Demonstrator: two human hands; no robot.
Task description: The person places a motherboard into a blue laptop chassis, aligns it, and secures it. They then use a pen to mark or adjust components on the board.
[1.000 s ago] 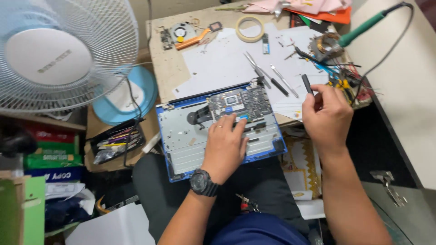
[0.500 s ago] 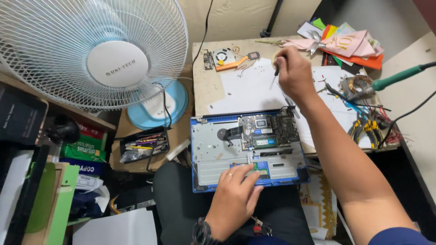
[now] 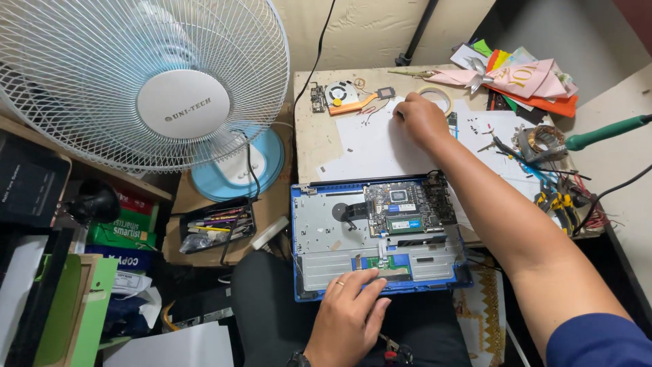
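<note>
An opened blue laptop [image 3: 319,231] lies on my lap with its bottom cover off, showing the motherboard [image 3: 407,204]. My left hand [image 3: 350,309] rests flat on its near edge, fingers spread, a ring on one finger. My right hand [image 3: 420,119] reaches across to the white paper [image 3: 367,146] on the table, fingers curled down beside small dark screws; what is in them is hidden. A removed cooling fan with a copper heat pipe [image 3: 343,95] lies just left of that hand, and a roll of tape [image 3: 438,96] just right of it.
A large white standing fan [image 3: 142,81] fills the upper left. A green-handled soldering iron [image 3: 604,132], yellow-handled pliers [image 3: 557,204] and wires crowd the table's right side. Coloured papers [image 3: 523,78] lie at the back. A tray of pens [image 3: 217,223] sits on boxes to the left.
My right hand went from the tools at the right to the far part of the white paper. My left hand slid from the laptop's middle to its near edge.
</note>
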